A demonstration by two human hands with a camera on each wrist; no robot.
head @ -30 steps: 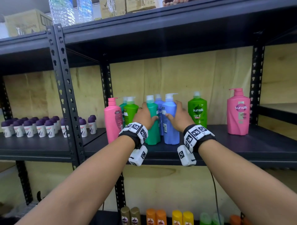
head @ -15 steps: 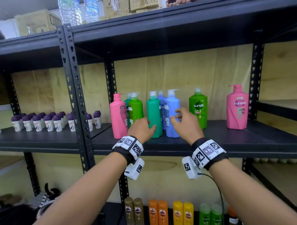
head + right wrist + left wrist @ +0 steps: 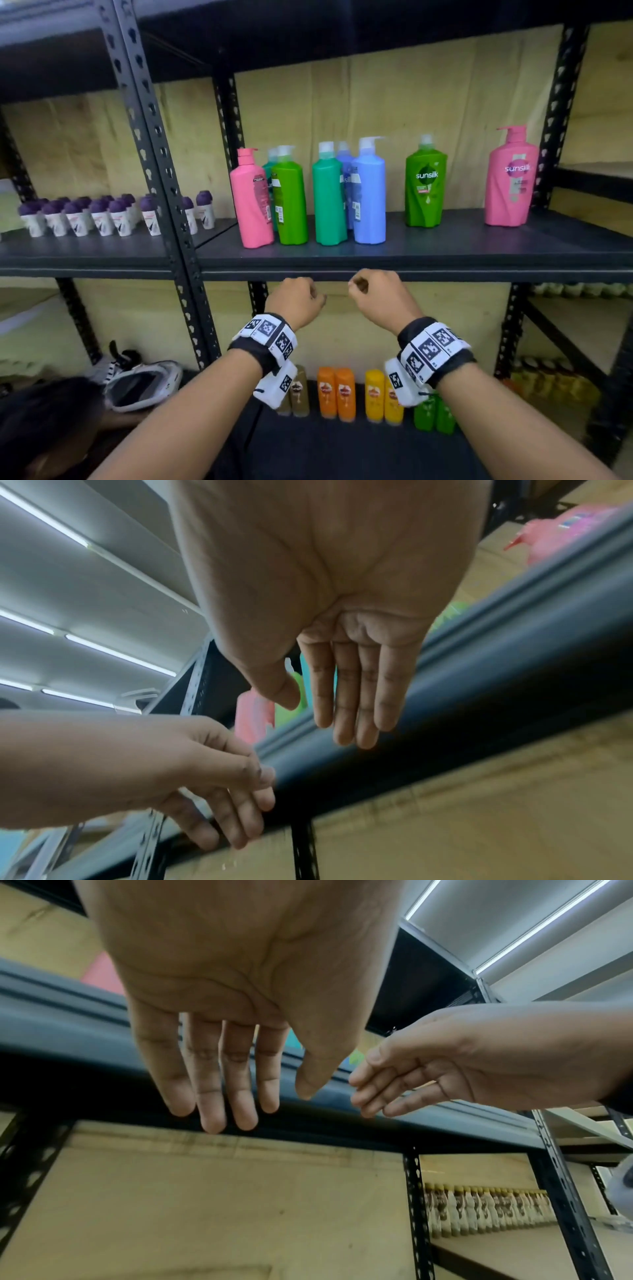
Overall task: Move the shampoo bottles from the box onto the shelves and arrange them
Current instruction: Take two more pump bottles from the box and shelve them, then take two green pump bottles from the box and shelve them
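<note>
Several shampoo pump bottles stand upright on the dark middle shelf [image 3: 445,255]: pink [image 3: 251,202], green [image 3: 290,202], teal [image 3: 329,202] and blue [image 3: 369,198] close together, with more behind them. A green Sunsilk bottle [image 3: 425,186] and a pink Sunsilk bottle [image 3: 510,181] stand apart to the right. My left hand [image 3: 297,297] and right hand [image 3: 378,294] hang side by side just below the shelf's front edge, touching no bottle. In the wrist views the left hand [image 3: 219,1085] and right hand [image 3: 349,691] have relaxed, nearly straight fingers and hold nothing. No box is in view.
Small purple-capped white bottles [image 3: 102,216] fill the left shelf bay beyond a black perforated upright [image 3: 161,192]. On the bottom shelf stand brown, orange [image 3: 335,392], yellow and green small bottles. A white shoe [image 3: 144,383] lies low at the left.
Both hands have let go of the teal and blue bottles, pulled back and dropped below the shelf edge. The head view has tilted downward.
</note>
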